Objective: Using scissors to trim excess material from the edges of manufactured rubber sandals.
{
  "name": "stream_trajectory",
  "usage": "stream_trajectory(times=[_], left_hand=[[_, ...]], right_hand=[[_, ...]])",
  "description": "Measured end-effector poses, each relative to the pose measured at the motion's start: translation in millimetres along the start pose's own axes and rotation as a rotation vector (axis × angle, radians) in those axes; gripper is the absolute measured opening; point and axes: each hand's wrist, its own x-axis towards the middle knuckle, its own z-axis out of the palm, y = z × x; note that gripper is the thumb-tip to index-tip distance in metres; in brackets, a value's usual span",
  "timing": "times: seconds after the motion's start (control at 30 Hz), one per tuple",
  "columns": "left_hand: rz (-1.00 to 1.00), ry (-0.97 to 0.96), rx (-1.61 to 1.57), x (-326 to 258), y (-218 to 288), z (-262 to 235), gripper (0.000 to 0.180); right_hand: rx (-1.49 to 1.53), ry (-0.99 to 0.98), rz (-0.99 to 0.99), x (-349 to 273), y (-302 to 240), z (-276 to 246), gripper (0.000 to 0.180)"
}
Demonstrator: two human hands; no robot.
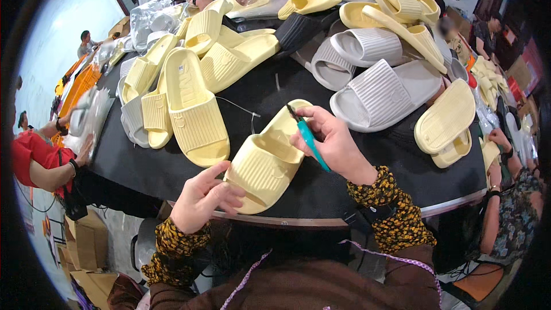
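A pale yellow slide slipper (265, 175) lies in front of me near the table's front edge, its ribbed strap toward me and its heel pointing away to the right. At its left side is my left hand (204, 198), fingers apart and fingertips against or just beside the strap's edge. My right hand (333, 143) is closed on teal-handled thread snips (311, 144). Their dark blades lie over the inner side of the slipper's heel. A thin clear plastic tie (244, 110) trails on the table just left of the heel.
The black table (287, 195) carries piled yellow slippers (192, 103) at left and grey ones (376, 95) at right, with a black slipper (298, 31) behind. Stacked yellow slippers (445, 123) lie at far right. Other people work around the table; a red-sleeved arm (49, 166) reaches in at left.
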Motion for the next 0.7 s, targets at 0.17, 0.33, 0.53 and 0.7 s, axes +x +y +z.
stream_trajectory(times=[0.17, 0.33, 0.53, 0.7], left_hand=[[0.239, 0.322, 0.457, 10, -5, -6, 0.025], [0.536, 0.445, 0.808, 38, 17, -15, 0.027], [0.646, 0.344, 0.954, 73, 37, -10, 0.03], [0.681, 0.29, 1.294, 93, 38, -10, 0.023]], right_hand=[[-0.243, -0.007, -0.022, 1, 2, -2, 0.04], [-0.434, -0.05, 0.001, 0, -14, 0, 0.036], [-0.682, -0.037, -0.143, 0, 5, -6, 0.037], [-0.706, -0.101, -0.164, -1, 0, -7, 0.036]])
